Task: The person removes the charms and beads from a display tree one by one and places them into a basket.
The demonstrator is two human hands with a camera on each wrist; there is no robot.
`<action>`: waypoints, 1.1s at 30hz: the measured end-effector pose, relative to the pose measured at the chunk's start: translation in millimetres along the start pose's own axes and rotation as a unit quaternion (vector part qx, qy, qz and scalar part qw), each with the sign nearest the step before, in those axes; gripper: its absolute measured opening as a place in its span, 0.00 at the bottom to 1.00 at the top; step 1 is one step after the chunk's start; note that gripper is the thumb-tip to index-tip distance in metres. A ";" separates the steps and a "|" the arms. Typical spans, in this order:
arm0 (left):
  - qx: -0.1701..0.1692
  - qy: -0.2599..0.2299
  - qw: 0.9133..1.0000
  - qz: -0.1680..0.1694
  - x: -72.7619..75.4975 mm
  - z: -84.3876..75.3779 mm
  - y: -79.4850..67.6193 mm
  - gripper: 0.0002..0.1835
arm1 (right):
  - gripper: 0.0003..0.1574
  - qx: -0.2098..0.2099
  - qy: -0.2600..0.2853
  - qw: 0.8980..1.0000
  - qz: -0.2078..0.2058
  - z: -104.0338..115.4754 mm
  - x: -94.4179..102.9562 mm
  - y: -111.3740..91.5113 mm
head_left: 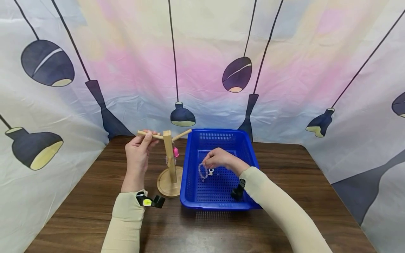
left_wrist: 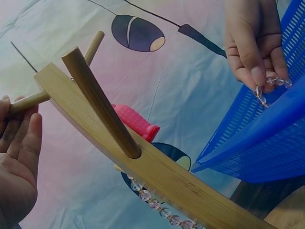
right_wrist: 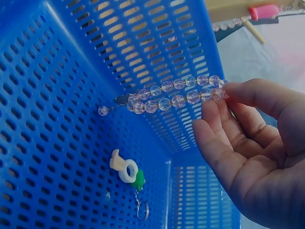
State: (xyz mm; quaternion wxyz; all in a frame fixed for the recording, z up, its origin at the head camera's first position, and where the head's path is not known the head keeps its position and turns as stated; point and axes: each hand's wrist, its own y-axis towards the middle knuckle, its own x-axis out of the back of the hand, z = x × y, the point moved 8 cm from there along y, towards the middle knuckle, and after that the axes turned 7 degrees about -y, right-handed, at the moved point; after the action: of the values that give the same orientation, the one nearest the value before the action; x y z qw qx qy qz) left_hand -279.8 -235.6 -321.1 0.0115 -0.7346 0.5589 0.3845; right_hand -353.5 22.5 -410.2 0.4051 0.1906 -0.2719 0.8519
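My right hand (head_left: 218, 159) pinches a clear beaded bracelet (right_wrist: 167, 98), which dangles inside the blue basket (head_left: 221, 206). Below it on the basket floor lies a keychain (right_wrist: 127, 171) with white, cream and green parts and a metal ring. On the left, my left hand (head_left: 139, 151) grips a peg of the wooden stand (head_left: 171, 158), thumb and fingers around the peg. From another part of the stand hangs a pink charm (head_left: 175, 151). A second beaded bracelet (left_wrist: 164, 212) hangs lower on the stand, partly hidden behind the post.
The stand's round base (head_left: 164, 184) sits on the dark wooden table (head_left: 202, 233), close to the basket's left wall. A printed cloth (head_left: 202, 63) with lamp drawings hangs behind and beside the table.
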 end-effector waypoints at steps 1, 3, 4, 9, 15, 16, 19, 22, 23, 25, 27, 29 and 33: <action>0.000 -0.001 1.000 0.001 -0.3 0.0 -0.1 0.08 | 0.14 -0.003 -0.001 1.000 -0.002 -1.8 0.9 0.9; 0.001 -0.003 1.000 0.002 -0.8 0.1 -0.1 0.08 | 0.14 -0.009 0.000 1.000 -0.005 -5.7 2.6 2.9; 0.000 -0.003 1.000 0.002 -1.0 0.1 -0.1 0.08 | 0.14 -0.012 0.003 1.000 -0.007 -7.8 3.4 3.9; -0.001 -0.006 1.000 0.002 -1.7 0.2 0.2 0.08 | 0.15 -0.024 0.016 0.999 -0.012 -18.4 7.7 9.2; -0.001 -0.004 1.000 0.004 -1.1 0.3 -0.2 0.08 | 0.16 -0.038 0.021 0.999 -0.020 -28.8 13.3 12.8; -0.002 -0.003 1.000 0.004 -1.0 0.1 -0.2 0.08 | 0.16 -0.039 0.021 0.999 -0.020 -30.1 14.0 13.4; -0.005 -0.001 1.000 0.005 -1.1 -0.6 -0.2 0.08 | 0.16 -0.044 0.017 0.999 -0.023 -33.2 15.6 15.3; -0.005 -0.001 1.000 0.005 -1.5 -1.0 -0.1 0.07 | 0.16 -0.053 0.011 0.998 -0.033 -36.0 17.4 16.4; -0.005 0.000 1.000 0.005 -1.6 -0.9 -0.1 0.07 | 0.15 -0.057 0.009 0.998 -0.037 -37.0 17.9 17.0; -0.002 0.000 1.000 0.005 -1.7 -0.6 -0.1 0.07 | 0.15 -0.065 0.006 0.997 -0.044 -39.5 18.7 18.2; -0.002 0.002 1.000 0.004 -1.5 -0.5 0.0 0.08 | 0.14 -0.073 0.008 0.996 -0.050 -42.0 19.3 20.1; -0.002 0.003 1.000 0.003 -1.2 -0.6 0.0 0.08 | 0.13 -0.081 0.016 0.995 -0.055 -44.9 19.5 22.2; -0.003 0.006 1.000 0.002 -0.7 -0.9 0.1 0.08 | 0.12 -0.095 0.028 0.993 -0.065 -50.0 20.0 25.9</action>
State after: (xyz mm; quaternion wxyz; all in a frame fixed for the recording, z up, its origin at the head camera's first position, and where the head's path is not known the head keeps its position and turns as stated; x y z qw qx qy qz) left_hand -279.4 -235.5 -320.1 0.0049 -0.7358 0.5591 0.3820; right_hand -391.2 51.6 -446.3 0.4835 0.1442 -0.3270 0.7991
